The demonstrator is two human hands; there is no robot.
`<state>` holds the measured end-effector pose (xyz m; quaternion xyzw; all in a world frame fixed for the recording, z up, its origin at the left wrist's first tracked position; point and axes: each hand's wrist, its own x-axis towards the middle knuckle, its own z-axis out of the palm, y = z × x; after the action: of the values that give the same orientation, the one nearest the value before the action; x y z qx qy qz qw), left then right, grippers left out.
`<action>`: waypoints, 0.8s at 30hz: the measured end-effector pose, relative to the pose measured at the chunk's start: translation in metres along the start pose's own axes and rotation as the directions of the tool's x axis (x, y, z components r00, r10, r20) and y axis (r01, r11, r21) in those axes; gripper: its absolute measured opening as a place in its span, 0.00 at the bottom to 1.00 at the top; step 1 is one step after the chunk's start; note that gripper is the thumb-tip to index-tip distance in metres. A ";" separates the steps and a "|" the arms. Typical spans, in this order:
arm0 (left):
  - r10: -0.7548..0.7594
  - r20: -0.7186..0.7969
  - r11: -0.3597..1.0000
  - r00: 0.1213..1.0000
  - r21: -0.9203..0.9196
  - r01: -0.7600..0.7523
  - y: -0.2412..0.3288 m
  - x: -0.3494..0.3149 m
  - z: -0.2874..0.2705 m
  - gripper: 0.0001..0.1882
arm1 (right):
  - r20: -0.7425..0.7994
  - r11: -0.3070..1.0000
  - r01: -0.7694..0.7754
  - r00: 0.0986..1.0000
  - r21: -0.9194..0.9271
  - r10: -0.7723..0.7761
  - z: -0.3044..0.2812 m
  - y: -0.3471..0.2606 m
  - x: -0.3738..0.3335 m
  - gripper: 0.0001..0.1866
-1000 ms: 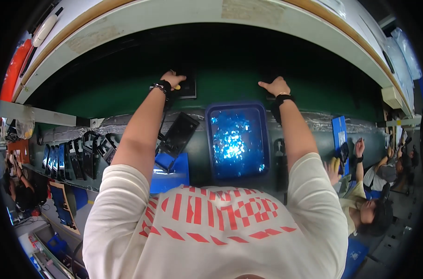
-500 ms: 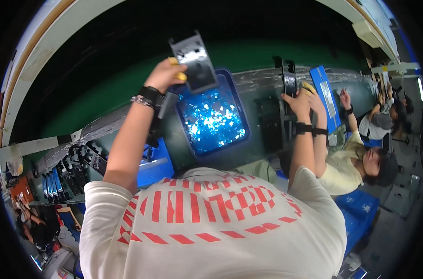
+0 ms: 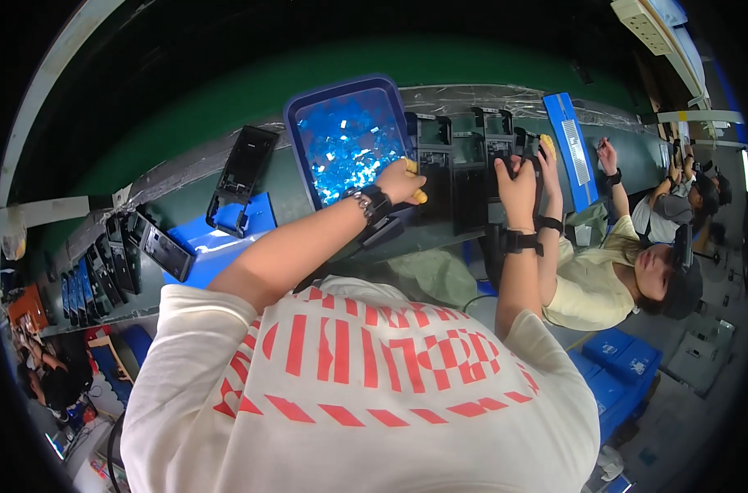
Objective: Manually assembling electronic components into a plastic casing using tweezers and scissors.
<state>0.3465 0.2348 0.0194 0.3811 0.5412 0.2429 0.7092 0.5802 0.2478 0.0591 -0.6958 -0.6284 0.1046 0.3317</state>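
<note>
Dark green work surface [image 3: 464, 62], busy along its near side

Watching from afar through the head camera, I start well left of the left fingers: slim black parts with blue faces [image 3: 78, 287] lean in a tight row, perhaps to save room. Nearer those fingers, a black rectangular frame with a bracket [image 3: 249, 163] lies slanted, its bracket end over a flat blue sheet [image 3: 263, 215]. Just beside the fingers sits a dark-blue plastic tray [image 3: 296, 123], its raised wall probably there to contain the glinting blue flakes [image 3: 349, 148].

At its near right corner I see the left hand [image 3: 400, 182], two fingers in soft yellow covers [image 3: 411, 166], parted a little at the edge of a flat black slab-like frame [image 3: 436, 185]; I cannot tell whether they pinch it. Another dark rectangular frame [image 3: 470, 197] lies between the hands. The right hand [image 3: 518, 193] has thumb and finger apart at a narrow black part [image 3: 496, 152], seemingly steadying it, though I cannot tell how firmly. Just right of those fingers are a co-worker's yellow-tipped hand [image 3: 551, 168] and a long blue panel with a white label [image 3: 571, 152].
</note>
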 end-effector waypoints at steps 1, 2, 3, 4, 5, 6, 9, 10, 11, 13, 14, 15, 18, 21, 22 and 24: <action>-0.025 0.015 0.997 1.000 -0.070 0.026 -0.003 0.005 0.001 0.20 | 0.058 1.000 0.016 0.998 0.013 -0.017 0.003 -0.009 -0.007 0.18; -0.045 0.038 0.989 0.998 -0.141 0.050 0.001 0.002 0.002 0.22 | 0.131 1.000 -0.026 0.991 -0.006 0.027 0.004 -0.022 -0.014 0.17; -0.041 0.042 0.990 0.998 -0.133 0.046 0.004 -0.003 0.002 0.27 | 0.115 0.999 0.047 0.992 0.010 -0.048 0.007 -0.025 -0.021 0.16; -0.048 0.020 0.988 0.999 -0.144 0.050 0.004 -0.011 0.002 0.27 | 0.102 0.992 0.122 0.987 0.030 -0.125 0.011 -0.028 -0.028 0.15; 0.007 -0.005 0.988 1.000 -0.155 -0.008 0.009 -0.031 0.003 0.27 | 0.115 0.988 0.126 0.984 0.087 -0.135 0.009 -0.038 -0.035 0.15; 0.062 -0.044 0.984 0.997 -0.163 -0.068 0.011 -0.051 -0.002 0.27 | 0.132 0.979 0.132 0.979 0.154 -0.153 0.006 -0.053 -0.039 0.14; 0.138 0.041 0.983 0.990 -0.128 -0.132 -0.008 -0.117 -0.036 0.21 | 0.332 0.957 0.047 0.932 0.288 -0.145 0.005 -0.094 -0.066 0.16; 0.134 0.056 0.983 0.989 -0.133 -0.126 -0.016 -0.139 -0.054 0.19 | 0.414 0.947 0.068 0.888 0.315 -0.202 0.009 -0.111 -0.078 0.15; 0.125 -0.011 0.985 0.992 -0.116 -0.126 -0.026 -0.160 -0.076 0.17 | 0.524 0.937 0.066 0.814 0.344 -0.250 0.015 -0.127 -0.092 0.14; 0.092 -0.171 0.990 0.981 -0.087 -0.108 -0.048 -0.204 -0.121 0.14 | 0.666 0.911 0.105 0.649 0.399 -0.367 0.034 -0.159 -0.119 0.12; 0.066 -0.273 0.993 0.960 -0.077 -0.090 -0.060 -0.226 -0.142 0.14 | 0.702 0.887 0.149 0.560 0.437 -0.439 0.047 -0.171 -0.134 0.12; 0.024 -0.369 0.994 0.929 -0.093 -0.062 -0.068 -0.249 -0.162 0.13 | 0.741 0.881 0.166 0.485 0.443 -0.464 0.055 -0.186 -0.148 0.11; 0.060 -0.594 0.989 0.802 0.146 0.034 -0.100 -0.298 -0.199 0.12 | 0.751 0.823 0.245 0.338 0.512 -0.568 0.085 -0.219 -0.177 0.12; 0.259 -0.684 0.862 0.682 0.483 0.156 -0.107 -0.330 -0.214 0.12 | 0.806 0.864 0.376 0.359 0.335 -0.470 0.118 -0.249 -0.186 0.24; 0.341 -0.669 0.844 0.660 0.527 0.098 -0.124 -0.333 -0.223 0.12 | 0.800 0.865 0.401 0.387 0.302 -0.458 0.130 -0.257 -0.189 0.25; 0.364 -0.634 0.773 0.682 0.614 0.159 -0.120 -0.332 -0.231 0.12 | 0.837 0.862 0.475 0.387 0.178 -0.386 0.148 -0.266 -0.194 0.28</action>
<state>0.0194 -0.0236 0.0879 0.4976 0.8001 0.2208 0.2520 0.2467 0.1107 0.0521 -0.3799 -0.8698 0.3128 -0.0360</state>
